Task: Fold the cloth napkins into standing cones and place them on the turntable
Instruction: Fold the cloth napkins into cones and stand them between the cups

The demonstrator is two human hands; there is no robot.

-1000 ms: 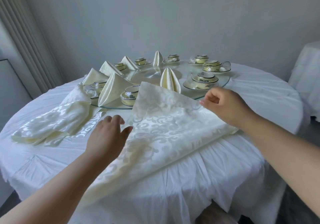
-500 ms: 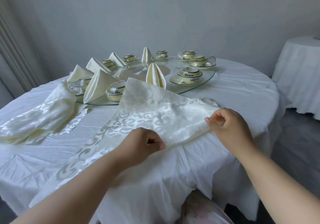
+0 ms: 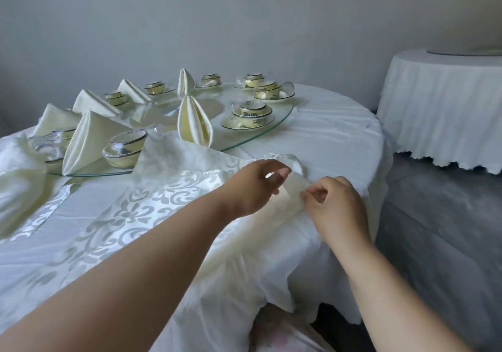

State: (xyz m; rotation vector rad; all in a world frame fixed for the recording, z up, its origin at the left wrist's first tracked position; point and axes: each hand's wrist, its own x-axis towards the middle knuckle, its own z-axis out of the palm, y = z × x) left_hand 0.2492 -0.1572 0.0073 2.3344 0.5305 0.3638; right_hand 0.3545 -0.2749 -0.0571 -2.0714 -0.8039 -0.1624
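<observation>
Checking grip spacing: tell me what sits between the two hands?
Head view: only a rolled edge of the napkin spans between left hand and right hand.

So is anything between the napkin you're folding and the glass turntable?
Not much. Both hands, left hand and right hand, already pinch the napkin. Its far edge overlaps the turntable rim, where a bowl and a folded cone crowd the near side.

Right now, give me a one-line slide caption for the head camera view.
Both hands, left hand and right hand, pinch a patterned napkin beside the glass turntable.
</observation>
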